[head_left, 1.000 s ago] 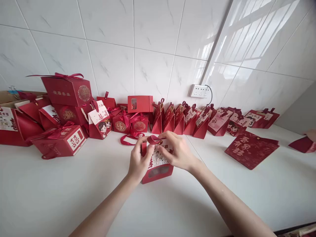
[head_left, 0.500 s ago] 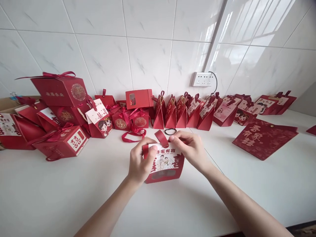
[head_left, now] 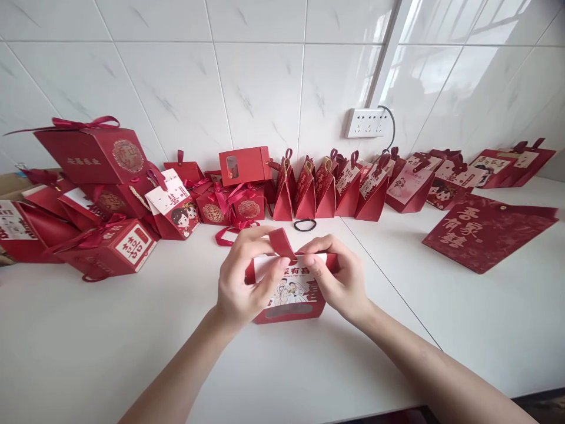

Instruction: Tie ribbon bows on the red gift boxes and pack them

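A red-and-white gift box (head_left: pixel 291 292) with a printed bridal couple and a small clear window stands on the white table in front of me. A red strap loop (head_left: pixel 281 242) rises from its top edge. My left hand (head_left: pixel 247 277) is closed on the box's upper left, its thumb pressed on the front near the strap's base. My right hand (head_left: pixel 338 277) pinches the top edge on the right, thumb in front and fingers behind. Part of the box's top and its back are hidden by my fingers.
Just behind the box lies a black elastic band (head_left: pixel 305 225). Several triangular red gift boxes (head_left: pixel 304 194) line the wall below a socket strip (head_left: pixel 366 123). Stacked boxes (head_left: pixel 92 156) stand at left. A flat folded red box (head_left: pixel 485 234) lies at right on the table (head_left: pixel 132 330).
My right hand has come down onto the box's top edge, its thumb now on the front. The left hand keeps its grip. The camera view has shifted slightly.
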